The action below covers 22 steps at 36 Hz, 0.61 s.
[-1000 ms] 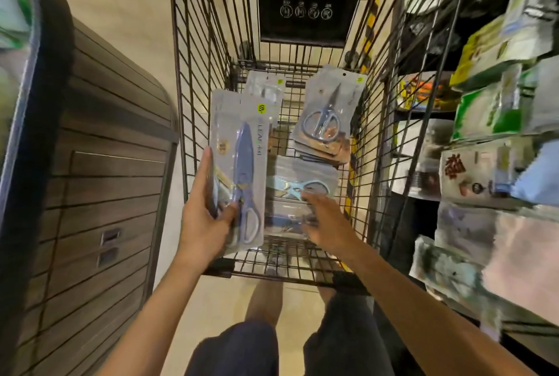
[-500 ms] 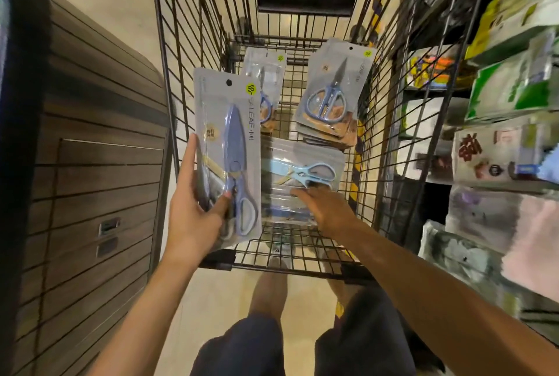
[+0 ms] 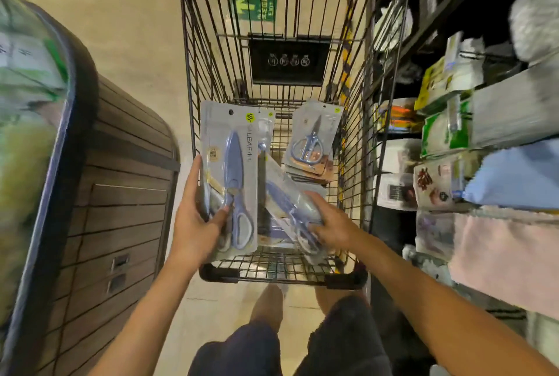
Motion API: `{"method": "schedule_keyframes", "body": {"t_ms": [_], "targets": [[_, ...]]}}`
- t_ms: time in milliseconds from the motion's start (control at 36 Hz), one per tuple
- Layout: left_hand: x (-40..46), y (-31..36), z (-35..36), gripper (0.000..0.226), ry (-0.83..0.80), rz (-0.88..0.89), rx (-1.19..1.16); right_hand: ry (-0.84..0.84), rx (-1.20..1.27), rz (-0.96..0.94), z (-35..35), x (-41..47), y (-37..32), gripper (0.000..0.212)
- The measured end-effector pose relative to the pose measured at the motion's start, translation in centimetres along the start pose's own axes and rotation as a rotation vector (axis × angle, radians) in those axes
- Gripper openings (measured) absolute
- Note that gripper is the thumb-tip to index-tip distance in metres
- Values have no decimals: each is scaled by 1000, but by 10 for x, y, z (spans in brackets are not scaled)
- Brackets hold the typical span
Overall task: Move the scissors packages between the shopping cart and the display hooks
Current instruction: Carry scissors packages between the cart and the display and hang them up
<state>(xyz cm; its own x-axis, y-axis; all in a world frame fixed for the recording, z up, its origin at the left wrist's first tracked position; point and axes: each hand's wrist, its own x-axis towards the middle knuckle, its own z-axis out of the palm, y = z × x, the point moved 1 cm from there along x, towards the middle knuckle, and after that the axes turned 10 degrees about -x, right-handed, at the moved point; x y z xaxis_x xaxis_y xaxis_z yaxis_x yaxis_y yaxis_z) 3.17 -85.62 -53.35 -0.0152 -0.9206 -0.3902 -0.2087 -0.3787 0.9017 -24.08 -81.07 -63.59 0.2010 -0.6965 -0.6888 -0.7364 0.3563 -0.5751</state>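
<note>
A flat clear-plastic package of blue sheathed scissors (image 3: 231, 176) is held upright over the black wire shopping cart (image 3: 273, 266) by the left hand (image 3: 196, 224), thumb pinched on its front. A second, blurred clear package of blue scissors (image 3: 287, 209) is gripped at its lower end by the right hand (image 3: 331, 226) and tilted within the basket. Because both packs are slick and held only near one edge, a slip could be caused; a corner could also be caught on the wires. A package of silver scissors (image 3: 311, 139) lies farther in.
</note>
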Motion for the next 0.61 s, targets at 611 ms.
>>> {"method": "schedule_keyframes", "body": {"t_ms": [611], "targets": [[-74,155,-19,93,-292,115,-185,649,814,-256,-53,-235,-86,114]]}}
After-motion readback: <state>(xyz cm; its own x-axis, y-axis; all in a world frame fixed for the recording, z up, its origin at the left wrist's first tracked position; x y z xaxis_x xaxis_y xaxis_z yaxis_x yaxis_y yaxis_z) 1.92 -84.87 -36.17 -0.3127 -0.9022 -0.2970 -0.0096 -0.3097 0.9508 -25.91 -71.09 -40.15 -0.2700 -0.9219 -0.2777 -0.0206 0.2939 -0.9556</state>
